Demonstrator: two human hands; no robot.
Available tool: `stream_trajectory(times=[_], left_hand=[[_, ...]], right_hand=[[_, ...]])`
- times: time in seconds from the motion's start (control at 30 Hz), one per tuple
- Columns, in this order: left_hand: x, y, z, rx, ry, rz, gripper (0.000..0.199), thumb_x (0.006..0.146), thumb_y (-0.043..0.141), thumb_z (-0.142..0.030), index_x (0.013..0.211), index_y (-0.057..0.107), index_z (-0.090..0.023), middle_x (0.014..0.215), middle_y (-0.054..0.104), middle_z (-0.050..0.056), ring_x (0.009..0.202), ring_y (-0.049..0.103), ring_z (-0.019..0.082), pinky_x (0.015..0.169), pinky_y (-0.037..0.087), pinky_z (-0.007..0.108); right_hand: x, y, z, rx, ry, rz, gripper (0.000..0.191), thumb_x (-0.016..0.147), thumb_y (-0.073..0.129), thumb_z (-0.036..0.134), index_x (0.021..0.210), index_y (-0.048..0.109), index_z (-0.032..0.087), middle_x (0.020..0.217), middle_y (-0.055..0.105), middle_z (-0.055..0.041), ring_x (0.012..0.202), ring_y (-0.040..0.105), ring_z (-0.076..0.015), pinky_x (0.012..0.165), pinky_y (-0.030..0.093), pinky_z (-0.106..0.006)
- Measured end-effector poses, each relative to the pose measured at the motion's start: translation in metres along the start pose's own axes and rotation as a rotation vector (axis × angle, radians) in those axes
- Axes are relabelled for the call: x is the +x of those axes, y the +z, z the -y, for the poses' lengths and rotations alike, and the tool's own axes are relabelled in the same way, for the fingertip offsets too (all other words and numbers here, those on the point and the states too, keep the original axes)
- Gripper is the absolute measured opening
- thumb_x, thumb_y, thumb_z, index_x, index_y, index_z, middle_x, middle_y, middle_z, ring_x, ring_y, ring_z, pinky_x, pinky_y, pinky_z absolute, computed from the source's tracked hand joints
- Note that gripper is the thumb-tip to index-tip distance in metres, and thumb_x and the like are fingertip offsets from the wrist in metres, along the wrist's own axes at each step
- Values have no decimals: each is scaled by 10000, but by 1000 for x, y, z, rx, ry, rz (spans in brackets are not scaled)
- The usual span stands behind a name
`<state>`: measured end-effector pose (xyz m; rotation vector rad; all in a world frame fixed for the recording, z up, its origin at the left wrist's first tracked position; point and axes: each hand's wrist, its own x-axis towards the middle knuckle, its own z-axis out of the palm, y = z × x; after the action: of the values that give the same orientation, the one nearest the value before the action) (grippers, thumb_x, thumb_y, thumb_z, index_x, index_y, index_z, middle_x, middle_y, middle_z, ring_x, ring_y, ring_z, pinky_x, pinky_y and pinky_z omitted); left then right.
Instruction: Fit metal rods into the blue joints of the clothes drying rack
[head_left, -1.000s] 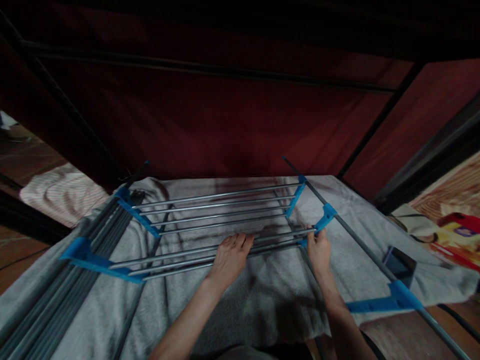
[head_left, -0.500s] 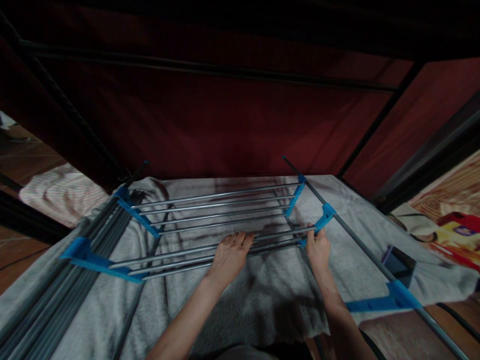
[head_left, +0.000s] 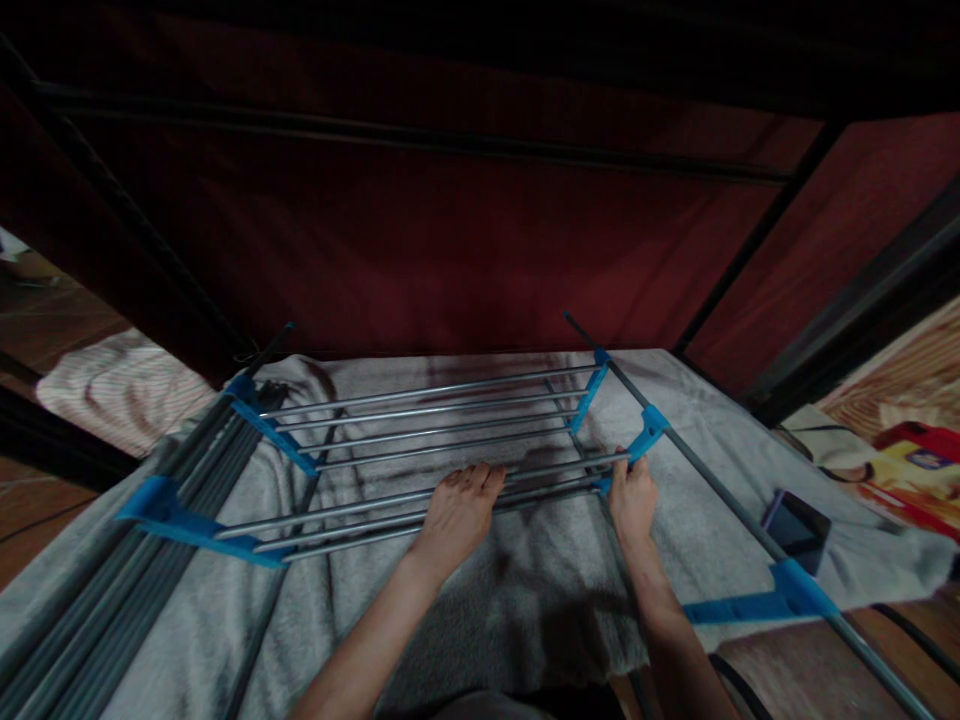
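Note:
A partly assembled rack of grey metal rods (head_left: 450,391) and blue plastic brackets (head_left: 161,508) stands over a grey cloth. My left hand (head_left: 461,505) is wrapped over the middle of the nearer group of rods (head_left: 337,512). Further right, my right hand (head_left: 634,497) grips the end of those rods, just below a blue bracket (head_left: 649,432) on the right side pole (head_left: 724,490). Another blue bracket (head_left: 780,597) sits lower on the same pole, with no rods in it. The fingertips of both hands are partly hidden behind the rods.
Several loose grey rods (head_left: 142,590) lie along the left side on the grey cloth (head_left: 525,610). A dark phone (head_left: 796,530) rests on the cloth at the right. Beyond the rack rises a dark red panel (head_left: 450,250). A striped cloth (head_left: 124,390) lies at the far left.
The rack's near brackets and my right hand appear shifted very slightly left. Both hands keep their hold on the nearer rods.

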<state>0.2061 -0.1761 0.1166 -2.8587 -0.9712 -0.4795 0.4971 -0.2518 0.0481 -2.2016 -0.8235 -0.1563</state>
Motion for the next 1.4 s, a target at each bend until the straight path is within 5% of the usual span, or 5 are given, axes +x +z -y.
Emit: stream_trajectory(times=[1.03, 1.4], left_hand=[[10, -23, -2, -112, -76, 161, 274, 1048, 392, -229, 1104, 660, -231, 1029, 733, 50, 883, 721, 199, 712, 490, 309], [-10, -14, 6, 23, 26, -131, 314, 1021, 526, -285, 1310, 603, -190, 1090, 705, 79, 962, 654, 233, 892, 448, 390]], right_hand=[[-2, 5, 1, -73, -20, -61, 516, 1018, 239, 531, 983, 588, 151, 744, 644, -115, 617, 568, -233, 611, 342, -339], [-2, 3, 1, -36, -15, -30, 566, 1002, 203, 565, 1005, 590, 152, 759, 647, -116, 650, 566, -238, 622, 321, -335]])
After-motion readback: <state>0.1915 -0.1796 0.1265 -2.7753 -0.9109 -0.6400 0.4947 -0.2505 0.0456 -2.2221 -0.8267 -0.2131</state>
